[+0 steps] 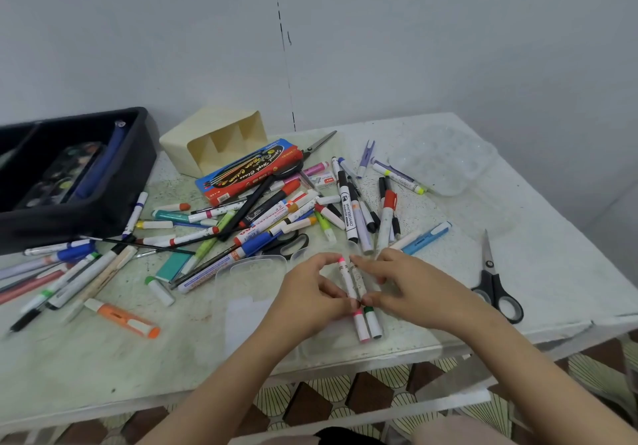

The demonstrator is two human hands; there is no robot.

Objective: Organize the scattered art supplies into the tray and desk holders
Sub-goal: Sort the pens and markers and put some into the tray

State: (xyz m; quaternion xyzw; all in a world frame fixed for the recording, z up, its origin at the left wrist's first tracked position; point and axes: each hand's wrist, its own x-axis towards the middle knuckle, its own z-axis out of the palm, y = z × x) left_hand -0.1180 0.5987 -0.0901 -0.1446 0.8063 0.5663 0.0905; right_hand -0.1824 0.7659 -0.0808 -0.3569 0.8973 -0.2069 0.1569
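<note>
Fingers [321, 257] do best holding the pink-capped marker [347, 282] and green-capped marker [373, 324] parallel, ends level, before carrying both to the cream desk holder [179, 149] behind the marker pile [276, 210]. Left hand [307, 294] and right hand [417, 289] pinch the pair, fingers curled closed round them, just in front of that pile.

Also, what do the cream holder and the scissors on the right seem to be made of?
The cream holder is probably moulded plastic, matte, with thin even dividers. The scissors have blades that look like bright metal; the handles seem black plastic with grey lining.
</note>
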